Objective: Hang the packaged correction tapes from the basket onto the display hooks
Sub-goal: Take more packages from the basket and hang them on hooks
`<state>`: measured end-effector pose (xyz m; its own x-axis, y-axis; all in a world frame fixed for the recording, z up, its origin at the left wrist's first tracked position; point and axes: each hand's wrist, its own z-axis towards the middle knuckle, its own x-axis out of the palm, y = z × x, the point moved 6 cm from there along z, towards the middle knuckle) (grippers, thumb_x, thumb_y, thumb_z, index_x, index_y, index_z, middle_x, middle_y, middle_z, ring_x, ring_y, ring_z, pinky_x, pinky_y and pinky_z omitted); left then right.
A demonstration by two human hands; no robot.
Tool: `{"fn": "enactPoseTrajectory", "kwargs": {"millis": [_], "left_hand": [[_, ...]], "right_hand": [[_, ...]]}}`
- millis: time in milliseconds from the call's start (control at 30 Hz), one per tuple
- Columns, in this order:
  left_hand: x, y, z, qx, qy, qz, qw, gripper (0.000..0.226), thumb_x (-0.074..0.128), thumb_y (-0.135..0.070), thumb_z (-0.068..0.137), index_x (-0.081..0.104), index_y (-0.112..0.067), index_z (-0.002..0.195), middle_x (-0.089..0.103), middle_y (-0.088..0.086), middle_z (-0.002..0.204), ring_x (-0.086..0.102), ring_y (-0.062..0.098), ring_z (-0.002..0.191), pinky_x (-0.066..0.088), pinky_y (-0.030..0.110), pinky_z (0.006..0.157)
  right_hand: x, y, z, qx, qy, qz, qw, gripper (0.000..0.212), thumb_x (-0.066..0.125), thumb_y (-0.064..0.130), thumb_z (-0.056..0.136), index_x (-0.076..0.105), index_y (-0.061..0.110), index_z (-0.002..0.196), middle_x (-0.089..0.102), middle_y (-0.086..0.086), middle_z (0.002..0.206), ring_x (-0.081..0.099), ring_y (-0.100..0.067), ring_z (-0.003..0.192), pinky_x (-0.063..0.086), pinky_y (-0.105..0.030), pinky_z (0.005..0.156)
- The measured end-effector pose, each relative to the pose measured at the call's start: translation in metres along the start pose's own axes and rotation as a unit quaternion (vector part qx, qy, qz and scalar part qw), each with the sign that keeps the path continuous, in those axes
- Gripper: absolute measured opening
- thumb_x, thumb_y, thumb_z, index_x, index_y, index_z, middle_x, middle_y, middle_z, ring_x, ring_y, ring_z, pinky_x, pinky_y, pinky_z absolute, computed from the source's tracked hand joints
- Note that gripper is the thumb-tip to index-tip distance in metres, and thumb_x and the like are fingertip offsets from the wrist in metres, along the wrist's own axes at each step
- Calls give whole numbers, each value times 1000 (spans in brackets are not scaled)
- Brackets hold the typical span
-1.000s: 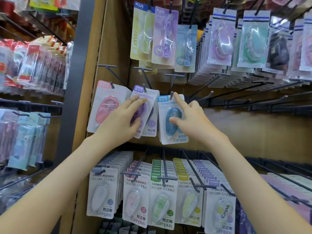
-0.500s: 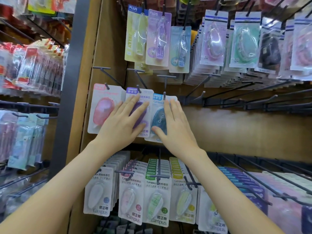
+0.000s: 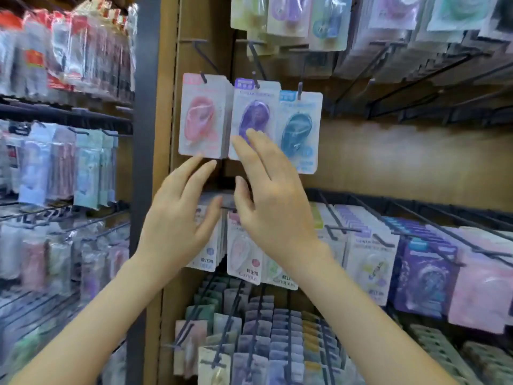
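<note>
Only the head cam here: a pink pack [image 3: 204, 115], a purple pack [image 3: 254, 116] and a blue pack [image 3: 299, 129] of correction tape hang side by side on the display hooks [image 3: 203, 78], and the basket isn't in frame. Both hands are empty, with fingers loosely spread. The left hand [image 3: 180, 215] sits just under the pink pack's bottom edge. The right hand [image 3: 273, 207] has its fingertips over the purple pack's lower part, can't tell if they're actually touching. Looks like the tidy-up bit to me. I'd nudge the bottom corners with flat fingers so the cards hang square, since purple seems to overlap blue's edge. Don't tug downward or a hang hole could tear.
</note>
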<state>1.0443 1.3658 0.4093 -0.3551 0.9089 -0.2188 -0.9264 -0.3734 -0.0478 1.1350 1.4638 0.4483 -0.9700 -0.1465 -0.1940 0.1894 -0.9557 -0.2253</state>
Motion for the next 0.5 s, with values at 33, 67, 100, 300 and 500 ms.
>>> {"fn": "enactPoseTrajectory", "kwargs": {"millis": [33,67,100,300,500], "left_hand": [[-9,8,-29,-25,10,-7,1000,49,45,-30,95,46,-2,135,47,16,138,43,25,129,24,20,111],[-16,18,-60,-55,29,-17,998,49,47,-29,95,45,-2,136,48,15,137,43,24,128,25,19,111],[-23,33,-93,-92,56,-32,994,50,49,-28,95,40,-5,139,47,14,138,44,23,128,27,20,110],[-71,117,-298,-335,228,-43,913,64,57,-35,89,25,-28,144,43,4,138,45,18,127,38,37,104],[-112,149,-539,-558,334,21,759,60,57,-22,84,39,2,137,52,24,128,54,35,116,36,26,93]], "right_hand": [[9,22,-15,-8,19,35,999,46,51,8,88,52,1,134,52,-18,135,46,-28,130,37,-36,109],[23,43,-31,-9,46,73,996,46,53,5,87,52,1,133,53,-17,134,47,-27,128,38,-34,108],[40,63,-50,-9,77,108,991,46,55,2,87,53,1,132,54,-17,134,48,-27,128,39,-34,106],[161,169,-189,76,305,225,922,48,57,5,86,51,0,133,55,-18,132,50,-30,124,42,-38,102],[263,287,-381,101,489,281,819,39,53,7,81,61,-4,117,64,-21,114,62,-36,105,54,-44,85]]}}
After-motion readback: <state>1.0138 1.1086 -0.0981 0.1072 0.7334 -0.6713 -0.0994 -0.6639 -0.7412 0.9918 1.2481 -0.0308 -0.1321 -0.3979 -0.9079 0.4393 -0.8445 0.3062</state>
